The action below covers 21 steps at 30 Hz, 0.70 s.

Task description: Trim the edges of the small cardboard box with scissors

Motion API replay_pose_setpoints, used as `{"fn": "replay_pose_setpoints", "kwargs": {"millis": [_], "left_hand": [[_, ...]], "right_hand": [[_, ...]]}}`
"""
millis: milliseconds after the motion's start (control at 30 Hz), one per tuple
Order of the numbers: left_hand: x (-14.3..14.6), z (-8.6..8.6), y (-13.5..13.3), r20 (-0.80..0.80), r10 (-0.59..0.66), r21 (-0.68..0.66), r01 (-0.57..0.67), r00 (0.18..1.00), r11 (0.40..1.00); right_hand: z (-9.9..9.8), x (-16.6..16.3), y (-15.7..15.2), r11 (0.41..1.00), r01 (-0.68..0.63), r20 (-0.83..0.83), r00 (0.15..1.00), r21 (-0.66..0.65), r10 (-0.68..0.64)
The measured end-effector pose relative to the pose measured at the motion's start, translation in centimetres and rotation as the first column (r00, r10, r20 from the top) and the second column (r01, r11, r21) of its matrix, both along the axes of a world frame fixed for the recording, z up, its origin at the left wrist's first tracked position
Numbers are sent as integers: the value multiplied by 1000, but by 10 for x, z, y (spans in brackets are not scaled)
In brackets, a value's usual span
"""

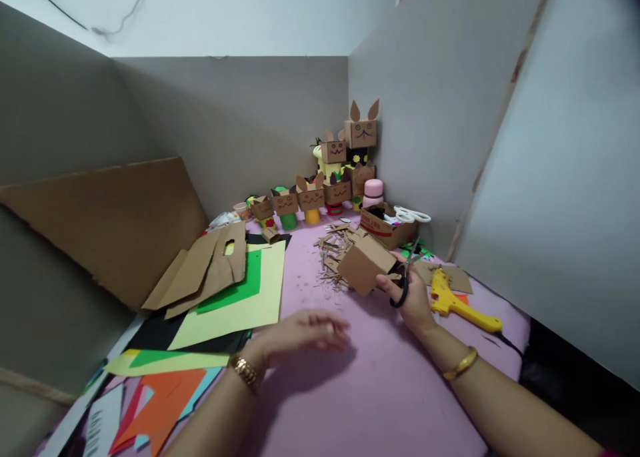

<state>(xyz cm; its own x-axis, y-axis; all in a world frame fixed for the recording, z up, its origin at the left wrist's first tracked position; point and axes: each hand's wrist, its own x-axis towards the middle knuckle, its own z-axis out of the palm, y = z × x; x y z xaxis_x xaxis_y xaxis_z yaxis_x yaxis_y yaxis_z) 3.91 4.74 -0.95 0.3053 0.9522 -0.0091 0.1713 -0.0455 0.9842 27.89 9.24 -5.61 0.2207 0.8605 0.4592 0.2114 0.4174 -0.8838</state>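
Note:
My right hand (pixel 417 303) is closed round a small brown cardboard box (pixel 369 263) and a pair of black-handled scissors (pixel 399 295). The box is tilted, and the scissors' blades point up and away past its right side. Part of the box's right end is hidden by my fingers. My left hand (pixel 305 335) is held over the pink tabletop (pixel 380 383), fingers stretched out and slightly blurred, with nothing in it. Just beyond the box lies a heap of cardboard scraps (pixel 331 251).
A yellow glue gun (pixel 463 303) lies at the right. Behind stand several cardboard animal figures (pixel 311 197), a pink bottle (pixel 373 191) and a carton (pixel 385 229) with white scissors (pixel 413 215). Coloured paper (pixel 270 290) and cardboard sheets (pixel 190 270) lie left. Grey partitions (pixel 240 123) enclose the table.

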Motion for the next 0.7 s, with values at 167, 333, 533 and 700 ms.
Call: {"fn": "replay_pose_setpoints", "kwargs": {"millis": [167,333,533,700], "left_hand": [[-1,-21,12,229,239,54,-257,944,965],[-19,-22,5,243,258,-128,-232,935,964],[-24,-13,-8,203,282,-139,-257,938,956],[-32,-8,-4,201,330,-118,-312,922,943]], "right_hand": [[3,-2,-1,1000,-11,-21,1000,-12,10],[11,-5,-6,1000,-23,-53,998,9,24],[14,-3,-9,999,-19,-95,995,48,23],[14,0,-12,999,16,-97,995,52,-11]]}}
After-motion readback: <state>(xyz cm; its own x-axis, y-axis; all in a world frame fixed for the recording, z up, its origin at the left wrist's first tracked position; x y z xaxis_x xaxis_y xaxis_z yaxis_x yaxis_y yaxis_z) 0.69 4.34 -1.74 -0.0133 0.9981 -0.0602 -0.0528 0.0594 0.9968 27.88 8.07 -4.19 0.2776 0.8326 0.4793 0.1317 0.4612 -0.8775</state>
